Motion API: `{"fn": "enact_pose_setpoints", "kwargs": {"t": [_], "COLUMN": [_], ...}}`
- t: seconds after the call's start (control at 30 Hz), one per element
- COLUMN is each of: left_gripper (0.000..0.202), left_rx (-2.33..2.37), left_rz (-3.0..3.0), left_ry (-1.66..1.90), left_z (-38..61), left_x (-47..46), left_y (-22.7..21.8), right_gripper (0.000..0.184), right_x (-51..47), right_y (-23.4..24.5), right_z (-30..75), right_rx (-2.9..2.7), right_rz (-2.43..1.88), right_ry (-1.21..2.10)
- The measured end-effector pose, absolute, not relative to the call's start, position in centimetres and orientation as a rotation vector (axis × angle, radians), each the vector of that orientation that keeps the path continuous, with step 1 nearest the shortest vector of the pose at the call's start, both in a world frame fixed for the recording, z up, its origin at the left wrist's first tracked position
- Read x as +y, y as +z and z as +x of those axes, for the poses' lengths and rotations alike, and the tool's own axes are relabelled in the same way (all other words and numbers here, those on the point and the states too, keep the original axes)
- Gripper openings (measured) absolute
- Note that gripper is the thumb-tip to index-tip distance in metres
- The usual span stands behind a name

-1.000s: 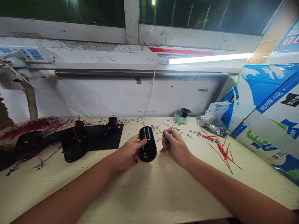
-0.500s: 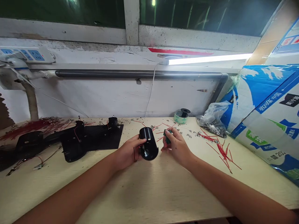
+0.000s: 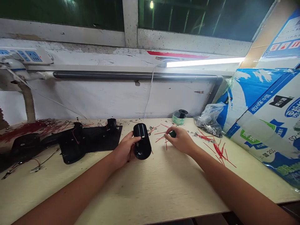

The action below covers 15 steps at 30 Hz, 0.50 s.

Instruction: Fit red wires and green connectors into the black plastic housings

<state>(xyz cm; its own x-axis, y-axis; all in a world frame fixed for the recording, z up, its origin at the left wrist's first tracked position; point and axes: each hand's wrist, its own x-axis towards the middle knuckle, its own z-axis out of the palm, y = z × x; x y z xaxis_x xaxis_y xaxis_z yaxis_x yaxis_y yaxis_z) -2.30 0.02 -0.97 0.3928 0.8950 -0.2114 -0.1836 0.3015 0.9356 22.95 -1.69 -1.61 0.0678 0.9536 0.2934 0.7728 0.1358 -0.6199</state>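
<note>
My left hand is closed around a glossy black plastic housing, rounded at its near end and tilted above the table. A thin wire hangs by the fingers of that hand. My right hand is down by the table to the right, with a small dark green piece tucked inside its curled fingers. Thumb and forefinger come together above some scattered red wires. Whether the fingertips pinch a wire or a small metal part there is too small to make out.
Several black housings with wires rest on a black mat at the left. Behind my right hand stands a tape roll. A clear bag of small metal parts, more red wires and a large blue-and-white carton are at the right.
My left hand has moved slightly left and turned the housing, hiding its open edge. The right hand has turned palm down and reached lower, over the wires, with the green piece still in it.
</note>
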Motion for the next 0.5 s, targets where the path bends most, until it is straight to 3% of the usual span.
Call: {"fn": "enact_pose_setpoints", "kwargs": {"t": [0.13, 0.5], "left_gripper": [0.043, 0.048], "left_rx": [0.833, 0.819], "left_rz": [1.102, 1.129], "left_ry": [0.847, 0.841], "left_z": [-2.7, -2.8], "left_x": [0.2, 0.3], "left_y": [-1.5, -2.2], "right_gripper": [0.027, 0.03], "right_x": [-1.8, -1.1], "right_y": [-2.3, -3.2], "right_z": [22.6, 22.7], "right_rx": [-1.915, -2.075], "right_rz": [-1.811, -1.818], "right_ry": [0.192, 0.055]}}
